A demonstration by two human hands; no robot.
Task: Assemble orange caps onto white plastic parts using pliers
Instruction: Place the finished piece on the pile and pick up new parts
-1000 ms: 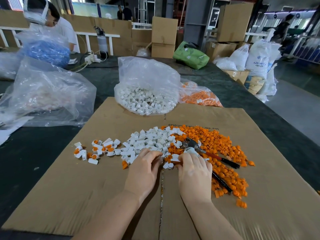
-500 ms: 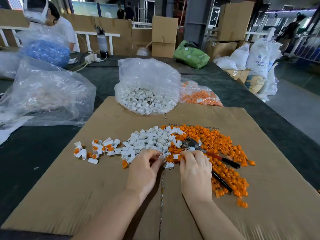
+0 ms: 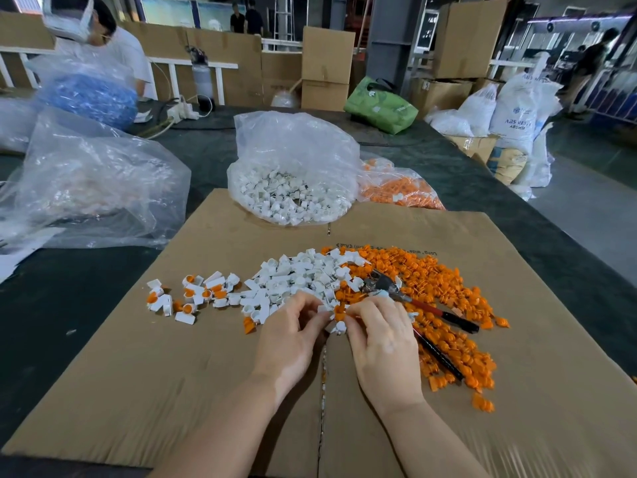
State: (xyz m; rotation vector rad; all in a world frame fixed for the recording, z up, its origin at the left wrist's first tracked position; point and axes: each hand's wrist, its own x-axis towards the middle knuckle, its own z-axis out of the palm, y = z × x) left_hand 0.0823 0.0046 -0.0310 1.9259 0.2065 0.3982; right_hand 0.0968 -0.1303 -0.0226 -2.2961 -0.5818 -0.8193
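I work over a flattened cardboard sheet (image 3: 193, 367) spread on the dark table, and I place everything else by that sheet. Both my hands meet near its middle, right at the seam: my left hand (image 3: 287, 343) has its fingers curled in, the tips pinching at a small white part (image 3: 339, 326) at the near edge of the pile, and my right hand (image 3: 382, 346) curls the same way, its fingertips pinching an orange cap (image 3: 339, 310) against that part. How firmly either piece sits in my grip I cannot tell, since my fingers cover most of it. Just beyond my hands, toward the far side of the sheet, lies the loose heap of white plastic parts (image 3: 300, 276), and touching it on the right spreads the wider heap of orange caps (image 3: 434, 284). The pliers (image 3: 413, 305) rest on the orange heap just right of my right hand, jaws toward the white heap, red and black handles splayed apart and pointing to the sheet's right edge; neither hand touches them. Toward the sheet's left side lies a small scatter of assembled pieces (image 3: 193, 293), white with orange showing. At the far edge of the sheet sits a clear bag of white parts (image 3: 293, 188), and beside it on the right a bag of orange caps (image 3: 400, 188).
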